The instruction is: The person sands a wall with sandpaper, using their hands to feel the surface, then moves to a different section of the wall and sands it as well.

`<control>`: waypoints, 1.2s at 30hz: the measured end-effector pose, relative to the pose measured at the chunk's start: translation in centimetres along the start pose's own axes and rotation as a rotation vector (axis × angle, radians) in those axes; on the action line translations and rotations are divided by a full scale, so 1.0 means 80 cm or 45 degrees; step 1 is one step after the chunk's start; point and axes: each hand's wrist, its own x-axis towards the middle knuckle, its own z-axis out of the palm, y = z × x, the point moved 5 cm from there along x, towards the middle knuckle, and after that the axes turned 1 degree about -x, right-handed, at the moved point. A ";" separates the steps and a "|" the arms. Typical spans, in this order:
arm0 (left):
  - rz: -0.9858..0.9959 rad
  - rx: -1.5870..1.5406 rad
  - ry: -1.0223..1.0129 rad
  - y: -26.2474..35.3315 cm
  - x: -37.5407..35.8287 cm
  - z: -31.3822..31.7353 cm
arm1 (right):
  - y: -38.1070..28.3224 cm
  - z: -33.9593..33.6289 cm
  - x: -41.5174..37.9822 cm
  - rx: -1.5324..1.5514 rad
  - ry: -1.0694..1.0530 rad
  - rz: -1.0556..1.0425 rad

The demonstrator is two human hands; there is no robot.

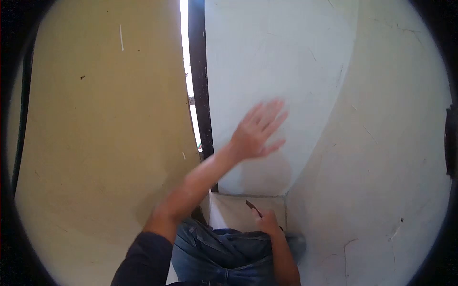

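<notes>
My left hand reaches out in front of the pale wall panel, fingers spread and slightly blurred, with nothing held in it. Its shadow falls on the panel just below. Low down near my lap, my right hand is closed around a small, dark, flat-bladed tool. The tool's tip points up and to the left, and the fingers hide its lower part.
A tan door panel stands on the left, beside a bright narrow gap and a dark upright frame. Another wall with scratches and marks runs along the right. My jeans show at the bottom, above a light floor.
</notes>
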 end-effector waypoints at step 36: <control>-0.098 0.814 -0.232 -0.096 -0.022 0.013 | -0.012 0.006 -0.015 -0.140 -0.143 -0.168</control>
